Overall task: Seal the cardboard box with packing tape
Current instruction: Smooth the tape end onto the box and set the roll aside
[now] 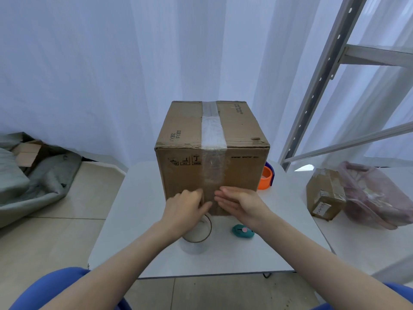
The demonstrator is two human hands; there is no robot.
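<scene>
At the table's [138, 231] middle, the cardboard box [185, 121] already wears clear tape [212, 133] across top and front, both flat, unclenched grips, left hand [185, 203] and right hand [240, 201], apparently smoothing its end.

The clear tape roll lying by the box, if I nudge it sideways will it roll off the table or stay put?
The clear tape roll seems to lie flat on its side with the core opening up, so a nudge would probably slide it, not roll it. The white table looks smooth, so it may slide easily. A tail seems to run up under the left hand, which could tether it.
</scene>
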